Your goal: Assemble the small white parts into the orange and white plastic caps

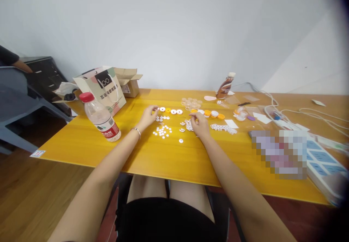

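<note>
- A pixelated patch (279,154), between three and four o'clock from the right hand (200,125), conceals whatever lies there.
- The right hand is half curled, partly covering the perforated white pieces (189,127) at its nine o'clock; I cannot tell whether it grips one.
- The left hand (148,115) has its fingertips drawn close together beside the row of rings (168,110); any small piece between them is too tiny to confirm.
- Those rings, at the left hand's three o'clock, are round, white and orange.
- Small, pale discs (163,137) lie scattered at its four o'clock.
- Orange and white caps (207,113) line up at the right hand's two o'clock.
</note>
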A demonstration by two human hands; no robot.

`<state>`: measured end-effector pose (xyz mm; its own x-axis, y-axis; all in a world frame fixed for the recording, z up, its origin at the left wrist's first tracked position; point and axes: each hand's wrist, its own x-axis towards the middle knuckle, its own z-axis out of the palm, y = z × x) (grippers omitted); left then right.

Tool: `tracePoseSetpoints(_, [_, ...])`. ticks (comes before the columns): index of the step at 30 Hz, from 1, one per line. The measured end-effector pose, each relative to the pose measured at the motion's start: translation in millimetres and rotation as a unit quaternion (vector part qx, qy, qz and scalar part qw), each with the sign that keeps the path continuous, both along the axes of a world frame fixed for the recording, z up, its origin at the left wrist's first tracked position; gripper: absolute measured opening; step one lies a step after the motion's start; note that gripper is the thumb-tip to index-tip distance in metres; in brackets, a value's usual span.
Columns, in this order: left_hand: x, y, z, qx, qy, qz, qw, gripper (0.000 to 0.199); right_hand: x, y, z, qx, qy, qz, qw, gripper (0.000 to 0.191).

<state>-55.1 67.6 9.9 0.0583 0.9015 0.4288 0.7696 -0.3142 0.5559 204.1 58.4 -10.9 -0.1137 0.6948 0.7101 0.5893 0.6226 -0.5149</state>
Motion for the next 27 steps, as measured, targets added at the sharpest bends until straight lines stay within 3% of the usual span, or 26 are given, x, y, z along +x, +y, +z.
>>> tracePoseSetpoints(4, [-26.0, 36.4, -4.3, -0.051, 0.015, 0.028, 0.998, 0.019, 11.7, 2.6, -5.2, -0.032, 0.022, -0.012, 0.999, 0.020])
tracePoseSetpoints(9, [-21.2, 55.7, -16.4, -0.086, 0.029, 0.008, 0.996, 0.017, 15.5, 9.0, -6.3, -0.050, 0.022, -0.020, 0.998, 0.019])
tracePoseSetpoints(14, [-12.7, 61.0, -12.6, -0.080, 0.029, 0.048, 0.995, 0.011, 10.7, 9.5, -5.9, -0.061, 0.004, 0.004, 0.998, 0.020])
tracePoseSetpoints(18, [-2.5, 38.2, 6.9, -0.029, 0.013, 0.071, 0.997, 0.012, 10.1, 8.1, -6.1, -0.072, 0.018, 0.001, 0.997, 0.020])
tracePoseSetpoints(19, [3.4, 26.2, 11.5, 0.002, -0.008, 0.040, 0.999, 0.014, 9.7, 8.0, -6.6, -0.076, 0.022, -0.001, 0.997, 0.020])
tracePoseSetpoints(21, [18.8, -3.4, 18.3, 0.026, -0.028, -0.089, 0.995, 0.019, 8.5, 7.7, -7.6, -0.085, 0.027, -0.003, 0.996, 0.020])
tracePoseSetpoints(24, [43.7, -47.8, 21.4, -0.016, 0.028, -0.287, 0.957, 0.026, 6.9, 6.9, -8.0, -0.092, 0.030, -0.003, 0.995, 0.020])
tracePoseSetpoints(27, [59.4, -72.3, 17.9, -0.049, 0.070, -0.341, 0.936, 0.032, 7.1, 6.4, -6.5, -0.096, 0.035, -0.008, 0.995, 0.020])
